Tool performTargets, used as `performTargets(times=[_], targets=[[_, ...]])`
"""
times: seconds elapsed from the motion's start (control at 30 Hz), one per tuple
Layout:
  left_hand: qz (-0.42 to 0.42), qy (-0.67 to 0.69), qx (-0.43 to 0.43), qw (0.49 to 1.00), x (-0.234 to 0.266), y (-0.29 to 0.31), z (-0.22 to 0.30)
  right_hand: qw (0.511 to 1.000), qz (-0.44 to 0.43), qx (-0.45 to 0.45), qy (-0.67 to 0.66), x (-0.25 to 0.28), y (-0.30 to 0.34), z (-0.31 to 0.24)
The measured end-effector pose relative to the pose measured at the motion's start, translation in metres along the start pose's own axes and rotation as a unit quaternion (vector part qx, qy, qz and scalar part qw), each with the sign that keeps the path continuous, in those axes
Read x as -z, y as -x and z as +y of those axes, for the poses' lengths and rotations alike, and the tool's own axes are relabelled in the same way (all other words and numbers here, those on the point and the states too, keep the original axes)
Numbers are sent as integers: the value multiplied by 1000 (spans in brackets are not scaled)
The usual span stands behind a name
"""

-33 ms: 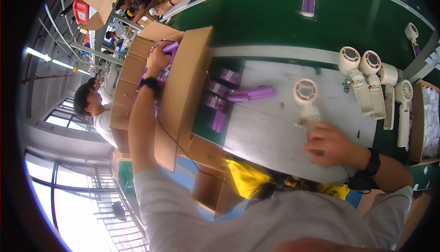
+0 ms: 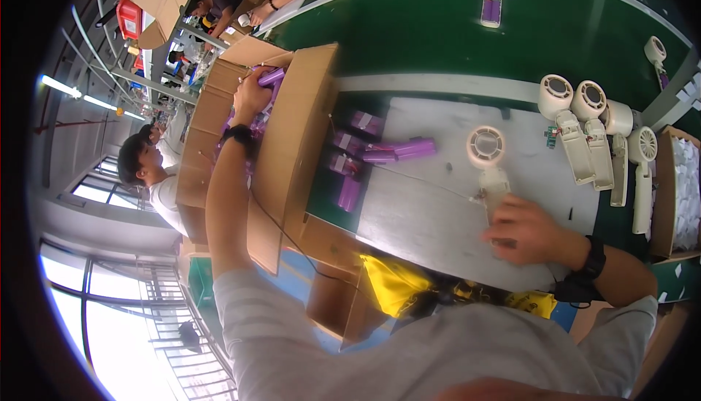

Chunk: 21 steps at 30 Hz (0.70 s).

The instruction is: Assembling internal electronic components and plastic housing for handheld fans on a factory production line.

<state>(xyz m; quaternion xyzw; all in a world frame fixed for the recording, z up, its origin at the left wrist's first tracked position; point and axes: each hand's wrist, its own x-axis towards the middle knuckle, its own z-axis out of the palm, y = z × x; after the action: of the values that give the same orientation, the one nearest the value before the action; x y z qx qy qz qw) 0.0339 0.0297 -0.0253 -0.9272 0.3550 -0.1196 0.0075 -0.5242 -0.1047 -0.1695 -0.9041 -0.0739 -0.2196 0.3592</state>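
My left hand (image 2: 252,98) reaches into an open cardboard box (image 2: 292,131) at the left, its fingers closed at a purple battery pack (image 2: 272,76); the fingertips are partly hidden. More purple packs lie under it. My right hand (image 2: 527,232) is curled round the handle of a cream handheld fan (image 2: 487,145) lying on the grey mat (image 2: 416,204). The fan's round head points away from me, and the lower handle is hidden by my fingers. A thin wire runs across the mat to the handle.
Several purple battery packs (image 2: 350,191) lie at the mat's left edge. Cream fan bodies (image 2: 577,149) stand together at the right, near a box of white pieces (image 2: 685,197). Beyond a pale rail, a fan with purple cells (image 2: 492,8) lies on a green surface. Other people work at the far left.
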Motion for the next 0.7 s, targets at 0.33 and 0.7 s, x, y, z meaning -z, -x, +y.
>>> performTargets(times=[0.33,0.7], targets=[[116,247,8,962,-29,-22,-80,1000,-10,5,-9,2,0,2],[96,503,52,857,17,-14,-88,1000,0,10,-15,2,-5,2]])
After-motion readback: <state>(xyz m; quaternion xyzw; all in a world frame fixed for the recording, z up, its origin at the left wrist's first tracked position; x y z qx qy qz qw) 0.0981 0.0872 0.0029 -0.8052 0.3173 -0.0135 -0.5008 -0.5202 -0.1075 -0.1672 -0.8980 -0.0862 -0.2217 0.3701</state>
